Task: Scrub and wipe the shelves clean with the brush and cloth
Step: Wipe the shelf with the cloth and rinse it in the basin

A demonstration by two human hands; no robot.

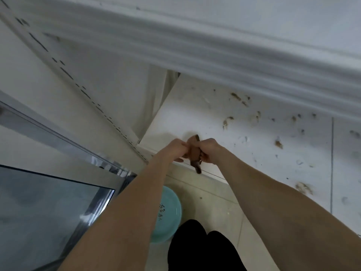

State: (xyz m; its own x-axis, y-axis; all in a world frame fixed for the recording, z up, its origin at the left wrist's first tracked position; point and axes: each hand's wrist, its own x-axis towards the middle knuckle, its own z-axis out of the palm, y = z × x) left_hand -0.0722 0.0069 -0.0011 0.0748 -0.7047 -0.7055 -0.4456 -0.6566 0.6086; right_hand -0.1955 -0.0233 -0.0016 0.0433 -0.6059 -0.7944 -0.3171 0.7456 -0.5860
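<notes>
Grips the cloth (193, 153) in tightly curled fingers (179, 159) of left hand (176, 149) and right hand (210, 149) alike, at the shelf's (195, 114) front edge near its left corner, with long axis crossing that edge and stains (226, 121) rightward, nearer the right hand.

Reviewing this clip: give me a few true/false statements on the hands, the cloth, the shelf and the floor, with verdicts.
1. The left hand and the right hand both grip the brown cloth at the front edge of the shelf. True.
2. The shelf is spotless. False: brown stains are scattered across it.
3. A teal basin sits on the floor, under the arms. True.
4. The left hand lies flat on the shelf, far from the right hand. False: its fingers are curled on the cloth, right beside the right hand.
</notes>
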